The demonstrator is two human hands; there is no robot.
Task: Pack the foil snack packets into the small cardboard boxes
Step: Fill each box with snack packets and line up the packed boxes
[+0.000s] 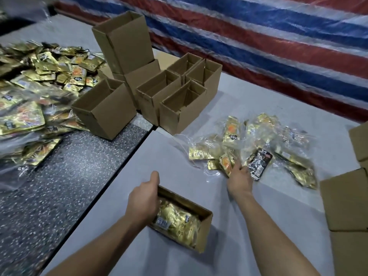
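A small open cardboard box [205, 220] sits on the grey table near me, with gold foil packets [177, 218] lying inside it. My left hand [144, 198] grips the box's left wall, thumb up outside, fingers inside. My right hand [240, 177] reaches into a loose scatter of gold packets [229, 134] in clear plastic wrap, its fingers on a gold packet [227, 163] beside a black packet [258, 162]. Whether those fingers have closed on it is not visible.
Several open cardboard boxes [151, 96] stand in a cluster at the table's middle, one stacked higher [123, 40]. A large heap of gold packets [39, 80] covers the left. Closed boxes [344, 198] sit at the right edge. A striped tarp [278, 36] hangs behind.
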